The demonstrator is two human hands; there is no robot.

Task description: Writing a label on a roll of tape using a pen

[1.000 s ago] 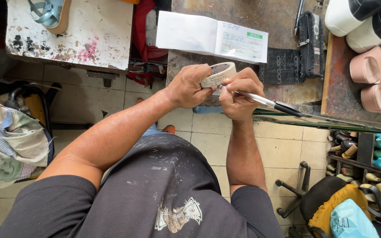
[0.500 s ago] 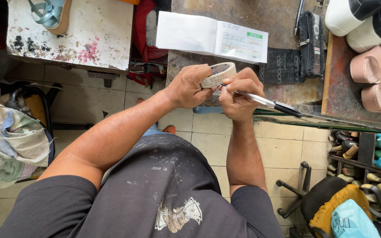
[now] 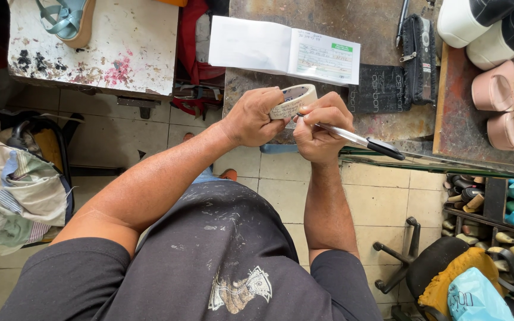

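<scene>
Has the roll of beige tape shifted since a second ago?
No. The roll of beige tape sits at the same spot just below the open white receipt book, as before.

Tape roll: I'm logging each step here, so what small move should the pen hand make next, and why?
Probably run the pen along the tape roll: the right hand holds its tip at the roll's outer band, and the left hand steadies the roll.

L hand (image 3: 251,119) holds tape roll (image 3: 293,100); R hand (image 3: 321,128) writes w/ pen (image 3: 358,139).
</scene>
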